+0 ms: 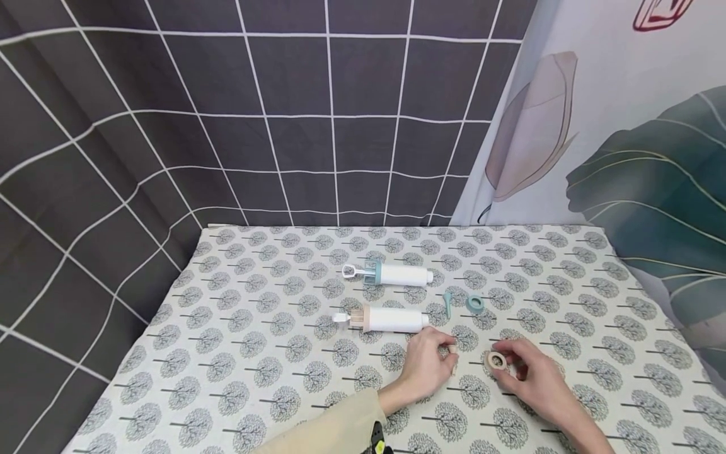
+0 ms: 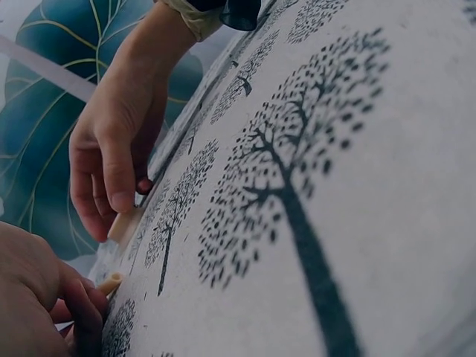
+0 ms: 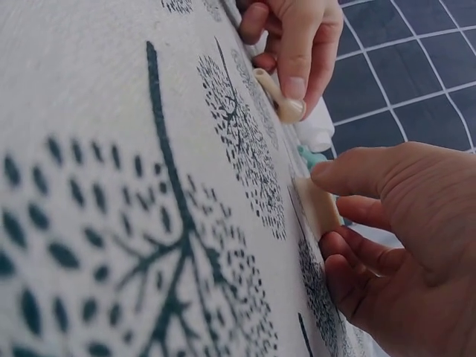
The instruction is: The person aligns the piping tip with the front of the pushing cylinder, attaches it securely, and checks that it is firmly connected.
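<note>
The left hand pinches a small beige nozzle, a thin tube with a wider base, between thumb and fingers just at the tablecloth. To its right, the right hand holds a beige ring on edge by its rim, thumb on one side and fingers on the other. Beyond the hands lie a teal nozzle and a teal ring. A white syringe-like tube with a beige collar lies just past the left hand.
A second white syringe-like tube, with a teal collar, lies farther back, parallel to the first. A tree-print cloth covers the table. Behind it hang a dark grid curtain and a leaf-print curtain at right.
</note>
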Demonstrator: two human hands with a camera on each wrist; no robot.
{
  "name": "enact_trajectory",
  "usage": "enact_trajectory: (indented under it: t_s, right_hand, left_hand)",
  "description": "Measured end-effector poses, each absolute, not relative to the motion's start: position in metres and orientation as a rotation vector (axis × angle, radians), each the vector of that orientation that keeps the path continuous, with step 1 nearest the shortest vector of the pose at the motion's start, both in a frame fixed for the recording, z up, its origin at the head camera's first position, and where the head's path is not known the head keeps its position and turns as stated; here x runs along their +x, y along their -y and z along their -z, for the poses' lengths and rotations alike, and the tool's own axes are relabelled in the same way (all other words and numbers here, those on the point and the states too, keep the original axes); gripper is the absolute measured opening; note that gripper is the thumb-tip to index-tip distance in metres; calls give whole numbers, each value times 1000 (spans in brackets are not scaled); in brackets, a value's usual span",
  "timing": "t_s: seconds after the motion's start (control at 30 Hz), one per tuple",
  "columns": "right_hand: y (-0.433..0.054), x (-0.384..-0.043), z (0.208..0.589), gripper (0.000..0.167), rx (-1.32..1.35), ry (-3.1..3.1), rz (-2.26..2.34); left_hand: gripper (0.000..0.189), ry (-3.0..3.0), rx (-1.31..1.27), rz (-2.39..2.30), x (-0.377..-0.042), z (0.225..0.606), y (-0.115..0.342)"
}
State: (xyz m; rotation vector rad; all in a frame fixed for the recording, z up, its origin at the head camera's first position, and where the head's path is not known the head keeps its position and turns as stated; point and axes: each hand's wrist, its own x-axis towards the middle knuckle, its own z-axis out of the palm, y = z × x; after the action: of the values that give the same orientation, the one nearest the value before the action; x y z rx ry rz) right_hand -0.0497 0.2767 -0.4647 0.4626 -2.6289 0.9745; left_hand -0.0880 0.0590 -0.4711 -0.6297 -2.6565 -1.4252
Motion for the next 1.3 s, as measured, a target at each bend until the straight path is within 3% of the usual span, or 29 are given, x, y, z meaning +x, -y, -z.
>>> enact_trajectory:
  t_s: [1.3]
  right_hand:
    - [-274,-49,462,40,390,2650,-948]
  left_hand:
    - [9,2571,-507,1717,-88,457,-60]
